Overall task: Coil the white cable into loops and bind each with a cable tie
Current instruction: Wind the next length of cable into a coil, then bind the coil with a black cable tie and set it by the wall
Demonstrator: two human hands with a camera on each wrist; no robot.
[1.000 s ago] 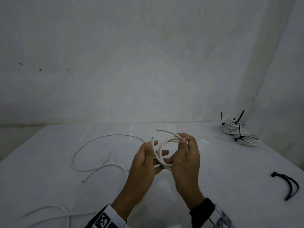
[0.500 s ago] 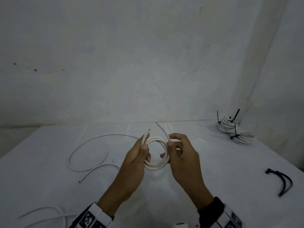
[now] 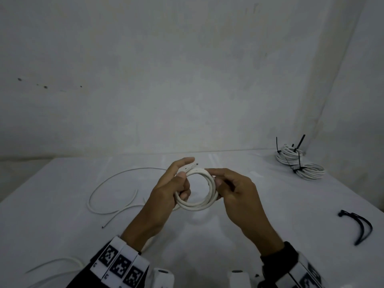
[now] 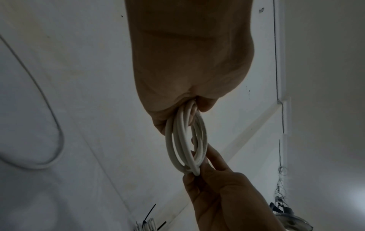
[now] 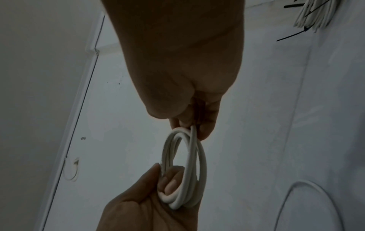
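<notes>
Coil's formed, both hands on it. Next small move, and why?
Probably: keep the left hand gripping the coil and free the right hand to reach for the loose black cable ties on the table to its right. The coil looks fully wound, one cable end pokes out at the top, and no tie is on it yet.

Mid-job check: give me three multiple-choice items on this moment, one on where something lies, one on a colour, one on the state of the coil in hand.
1. Where do the loose black cable ties lie?
A. table's right side
B. left edge
C. in a hand

2. What colour are the ties on the finished white cable bundles?
A. white
B. black
C. red

3. The small white cable coil is:
A. flat on the table
B. held by both hands, untied
C. tied

Key: A, they sit right of the right hand; B, dark tails stick up; B, left hand and right hand grip it, no tie shows.
</notes>
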